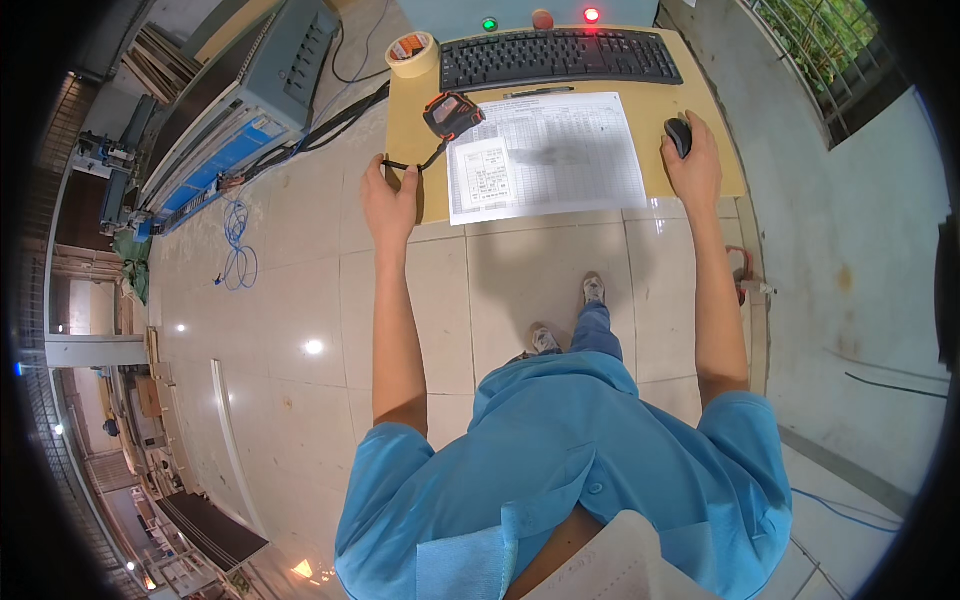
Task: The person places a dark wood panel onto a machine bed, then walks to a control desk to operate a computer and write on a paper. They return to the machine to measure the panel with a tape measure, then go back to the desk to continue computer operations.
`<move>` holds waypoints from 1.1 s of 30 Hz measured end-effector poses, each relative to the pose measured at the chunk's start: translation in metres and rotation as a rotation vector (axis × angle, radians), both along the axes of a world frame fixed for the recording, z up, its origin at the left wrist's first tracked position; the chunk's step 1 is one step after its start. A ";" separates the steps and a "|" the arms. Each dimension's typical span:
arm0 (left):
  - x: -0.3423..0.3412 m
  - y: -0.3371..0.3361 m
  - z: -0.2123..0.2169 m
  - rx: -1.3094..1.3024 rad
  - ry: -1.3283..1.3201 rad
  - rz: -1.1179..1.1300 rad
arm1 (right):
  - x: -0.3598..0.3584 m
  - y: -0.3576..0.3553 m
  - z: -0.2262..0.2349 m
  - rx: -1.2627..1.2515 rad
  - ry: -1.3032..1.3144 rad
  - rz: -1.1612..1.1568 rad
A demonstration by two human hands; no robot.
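Observation:
My right hand (pixel 697 165) is wrapped over a dark computer mouse (pixel 679 137) at the right side of the small yellow desk (pixel 412 205). At the desk's left edge, my left hand (pixel 388 205) has a thin black wrist strap (pixel 432 157) between thumb and fingers. That strap runs up to an orange-and-black tape measure (pixel 452 116), which lies over the top left corner of a printed table sheet (pixel 590 150). A smaller printed slip (pixel 481 174) rests on the sheet's left part. Just above the sheet is a black pen (pixel 540 92).
A black keyboard (pixel 560 58) spans the desk's back, beside a tape roll (pixel 411 54). Behind it sit a green lit button (pixel 489 24), a red knob (pixel 542 19) and a red lamp (pixel 591 15). A grey machine (pixel 270 80) stands left; blue cable (pixel 238 245) coils on the floor.

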State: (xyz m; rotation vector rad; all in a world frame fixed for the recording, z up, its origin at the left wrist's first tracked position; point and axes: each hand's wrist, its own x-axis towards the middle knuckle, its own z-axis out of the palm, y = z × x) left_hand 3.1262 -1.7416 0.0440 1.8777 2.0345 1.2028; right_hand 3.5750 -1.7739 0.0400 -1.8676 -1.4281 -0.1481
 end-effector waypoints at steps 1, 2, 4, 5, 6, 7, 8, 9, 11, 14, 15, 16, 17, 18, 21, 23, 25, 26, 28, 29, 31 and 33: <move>0.001 0.001 -0.002 -0.077 -0.021 0.027 | 0.000 0.000 0.000 0.005 -0.007 -0.002; 0.004 0.001 -0.004 -0.098 0.012 0.049 | 0.000 0.000 0.000 0.009 -0.001 0.003; 0.010 -0.001 -0.006 -0.195 0.063 0.102 | 0.001 0.000 -0.001 0.015 0.012 0.014; 0.011 -0.003 -0.006 -0.190 0.083 0.110 | 0.002 0.000 -0.001 0.009 0.008 0.012; 0.012 -0.004 -0.006 -0.191 0.107 0.105 | 0.002 0.001 -0.001 0.004 0.003 0.011; 0.012 -0.005 -0.005 -0.173 0.134 0.110 | 0.002 0.001 -0.002 -0.001 -0.002 0.011; 0.012 -0.006 -0.005 -0.196 0.134 0.103 | 0.002 0.001 -0.002 -0.008 0.001 0.008; 0.011 -0.007 -0.004 -0.199 0.137 0.104 | 0.002 0.001 -0.002 -0.015 0.005 0.004; 0.011 -0.007 -0.003 -0.200 0.145 0.108 | 0.002 0.001 -0.002 -0.017 0.003 -0.003; 0.012 -0.008 -0.003 -0.196 0.160 0.113 | 0.001 0.000 -0.001 -0.001 -0.005 -0.002; 0.013 -0.008 -0.004 -0.195 0.165 0.116 | 0.001 0.000 -0.001 0.006 -0.002 0.006; 0.014 -0.008 -0.003 -0.194 0.170 0.121 | 0.002 0.000 -0.001 0.013 0.002 0.013; 0.014 -0.009 -0.003 -0.200 0.160 0.122 | 0.002 0.000 -0.001 0.012 0.005 0.014; 0.015 -0.009 -0.003 -0.207 0.149 0.125 | 0.002 0.000 -0.001 0.011 0.008 0.015; 0.015 -0.009 -0.004 -0.212 0.141 0.127 | 0.003 0.001 -0.002 0.015 -0.007 0.011; 0.014 -0.009 -0.004 -0.197 0.157 0.127 | 0.003 0.001 -0.003 0.019 -0.008 0.012; 0.014 -0.008 -0.005 -0.172 0.184 0.125 | 0.004 0.001 -0.003 0.020 0.003 0.017; 0.015 -0.008 -0.006 -0.167 0.183 0.124 | 0.004 0.001 -0.003 0.032 0.006 0.022; 0.014 -0.008 -0.006 -0.178 0.181 0.130 | 0.003 0.001 -0.001 0.052 0.012 0.036; 0.014 -0.008 -0.006 -0.172 0.187 0.125 | 0.002 0.000 0.000 0.048 0.012 0.031; 0.014 -0.008 -0.005 -0.193 0.194 0.128 | 0.002 0.000 0.001 0.039 0.011 0.024; 0.013 -0.008 -0.004 -0.197 0.187 0.119 | 0.002 0.000 0.000 0.039 0.017 0.023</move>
